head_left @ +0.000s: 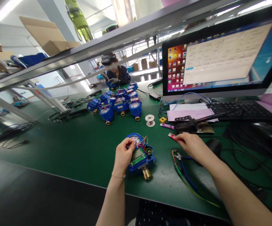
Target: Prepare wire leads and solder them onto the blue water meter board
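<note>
open meter (141,155): 1 | monitor (222,53): 1 | keyboard (240,110): 1 | wire spool (150,120): 1

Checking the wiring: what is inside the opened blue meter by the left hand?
Inside the blue meter: a green circuit board and coloured wires. The left hand covers its left side.

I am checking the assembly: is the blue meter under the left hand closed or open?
Open: the blue meter shows its green board and coloured wires uncovered.
</note>
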### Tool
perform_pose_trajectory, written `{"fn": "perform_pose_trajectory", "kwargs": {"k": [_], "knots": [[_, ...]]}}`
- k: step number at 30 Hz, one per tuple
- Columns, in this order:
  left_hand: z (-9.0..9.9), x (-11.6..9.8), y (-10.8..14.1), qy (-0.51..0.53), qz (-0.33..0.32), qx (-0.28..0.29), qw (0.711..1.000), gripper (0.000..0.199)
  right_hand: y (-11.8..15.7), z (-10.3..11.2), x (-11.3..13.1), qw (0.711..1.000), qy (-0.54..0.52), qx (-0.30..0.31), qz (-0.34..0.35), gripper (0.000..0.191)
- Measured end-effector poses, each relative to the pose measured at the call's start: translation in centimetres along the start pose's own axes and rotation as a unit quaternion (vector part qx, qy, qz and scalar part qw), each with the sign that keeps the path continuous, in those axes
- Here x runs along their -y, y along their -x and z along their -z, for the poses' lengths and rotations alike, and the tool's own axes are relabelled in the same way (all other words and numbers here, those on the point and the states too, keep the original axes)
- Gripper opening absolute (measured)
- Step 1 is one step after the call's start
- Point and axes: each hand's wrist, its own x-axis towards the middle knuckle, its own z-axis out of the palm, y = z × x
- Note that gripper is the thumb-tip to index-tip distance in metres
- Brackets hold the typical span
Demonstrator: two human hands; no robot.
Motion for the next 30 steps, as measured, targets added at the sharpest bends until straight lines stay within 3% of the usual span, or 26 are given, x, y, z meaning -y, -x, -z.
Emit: {"fn": "perform_pose_trajectory", "kwargs": {"k": [2, 4, 12, 17, 19, 23, 27, 30], "knots": [[-0.2, 0.3, 0.0, -0.004, -0.002, -0.006, 1.000, 0.015, 2.0, -0.7, -0.6, 0.993, 0.085, 0.074, -0.040, 0.024], [-0.3, 0.4, 0.1, -0.009, -0.005, -0.013, 1.000, 0.015, 3.7, -1.3, -0.6, 0.985, 0.120, 0.107, -0.061, 0.024], [-0.4, 0.3, 0.3, -0.025, -0.012, -0.019, 0.999, 0.018, 6.6, -2.6, 1.2, 0.984, 0.144, 0.074, -0.069, 0.020], [-0.4, 0.3, 0.4, -0.029, -0.017, -0.020, 0.999, 0.018, 7.0, -3.2, 1.8, 0.976, 0.142, 0.133, -0.093, 0.031], [-0.4, 0.3, 0.4, -0.026, -0.013, -0.018, 0.999, 0.019, 6.3, -2.7, 1.6, 0.979, 0.132, 0.135, -0.083, 0.030], [-0.5, 0.3, 0.4, -0.034, -0.013, -0.014, 0.999, 0.020, 2.5, -1.7, 0.8, 0.988, 0.123, 0.061, -0.071, 0.028], [-0.5, 0.2, 0.3, -0.042, -0.017, -0.016, 0.999, 0.019, -2.2, -2.7, 0.5, 0.989, 0.113, 0.030, -0.090, 0.031], [-0.5, 0.1, 0.3, -0.044, -0.019, -0.016, 0.999, 0.017, -4.3, -3.1, 0.7, 0.992, 0.073, 0.028, -0.097, 0.031]]}}
